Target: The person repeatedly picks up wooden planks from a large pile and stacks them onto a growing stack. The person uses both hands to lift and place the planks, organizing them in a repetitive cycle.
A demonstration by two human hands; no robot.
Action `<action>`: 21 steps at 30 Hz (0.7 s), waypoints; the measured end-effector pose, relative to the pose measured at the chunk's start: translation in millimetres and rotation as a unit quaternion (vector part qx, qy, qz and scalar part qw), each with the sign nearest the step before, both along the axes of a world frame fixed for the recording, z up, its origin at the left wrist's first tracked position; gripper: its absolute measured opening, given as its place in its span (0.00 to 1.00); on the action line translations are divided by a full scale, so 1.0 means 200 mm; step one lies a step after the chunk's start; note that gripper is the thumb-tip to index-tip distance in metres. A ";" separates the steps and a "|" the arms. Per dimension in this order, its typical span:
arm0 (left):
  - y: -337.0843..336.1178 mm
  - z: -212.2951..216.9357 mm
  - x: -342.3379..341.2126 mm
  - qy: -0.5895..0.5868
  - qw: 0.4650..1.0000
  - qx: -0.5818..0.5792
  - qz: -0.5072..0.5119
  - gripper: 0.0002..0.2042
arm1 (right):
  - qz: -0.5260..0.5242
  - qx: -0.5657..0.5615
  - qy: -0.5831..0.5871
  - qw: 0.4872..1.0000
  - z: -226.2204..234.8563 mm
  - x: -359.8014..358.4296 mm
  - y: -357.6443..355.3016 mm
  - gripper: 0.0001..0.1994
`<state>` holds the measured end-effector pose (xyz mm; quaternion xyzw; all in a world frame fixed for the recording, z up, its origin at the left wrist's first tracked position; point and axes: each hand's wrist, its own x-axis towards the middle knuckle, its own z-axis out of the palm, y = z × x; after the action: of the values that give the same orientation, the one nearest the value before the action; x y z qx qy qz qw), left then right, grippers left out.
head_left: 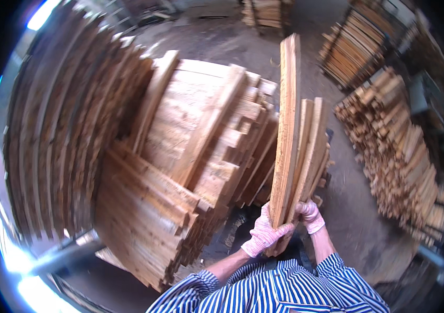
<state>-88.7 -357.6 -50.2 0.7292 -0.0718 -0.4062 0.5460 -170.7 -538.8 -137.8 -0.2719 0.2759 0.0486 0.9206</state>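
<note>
One gloved left hand (267,232), just right of lower centre in the frame, clenches the lower left side of several long boards (285,125) slanting up the frame, while the right hand (310,215) clasps their right side. Bundled, they should be stiff, fairly heavy and top-heavy from this low grip; nearer mid-length would likely balance better. They look straight, pale brown and streaky-grained, their far ends uneven.

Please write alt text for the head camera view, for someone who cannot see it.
A gloved left hand and gloved right hand grip long wooden boards in front of a striped shirt. Stacked planks stand to the left; a large pile of cut wood lies to the right.
</note>
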 end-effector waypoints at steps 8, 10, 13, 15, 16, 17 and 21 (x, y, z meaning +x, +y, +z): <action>0.37 0.59 0.65 0.107 0.897 -0.361 0.233 0.38 | 0.273 -0.273 -0.206 0.899 1.01 0.77 0.24 0.42; 0.52 0.66 0.62 0.111 0.862 -0.383 0.312 0.36 | 0.267 -0.592 -0.248 0.719 1.15 0.86 0.37 0.44; 0.67 0.72 0.57 0.075 0.815 -0.407 0.406 0.37 | 0.163 -0.672 -0.345 0.635 1.18 0.92 0.61 0.49; 0.80 0.69 0.55 0.065 0.789 -0.416 0.448 0.38 | 0.325 -0.670 -0.348 0.569 1.13 0.97 0.72 0.47; 0.84 0.69 0.57 0.101 0.770 -0.395 0.491 0.38 | 0.339 -0.636 -0.355 0.595 1.10 0.99 0.76 0.44; 0.91 0.66 0.56 0.071 0.768 -0.374 0.515 0.37 | 0.369 -0.623 -0.352 0.593 1.08 1.01 0.83 0.44; 1.21 0.46 0.61 0.024 0.763 -0.316 0.563 0.35 | 0.410 -0.485 -0.260 0.727 1.04 1.30 1.06 0.43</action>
<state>32.8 -114.9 41.8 0.4146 0.2401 0.0024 0.8777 88.3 -327.6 70.9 -0.7704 -0.1266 0.2083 0.5891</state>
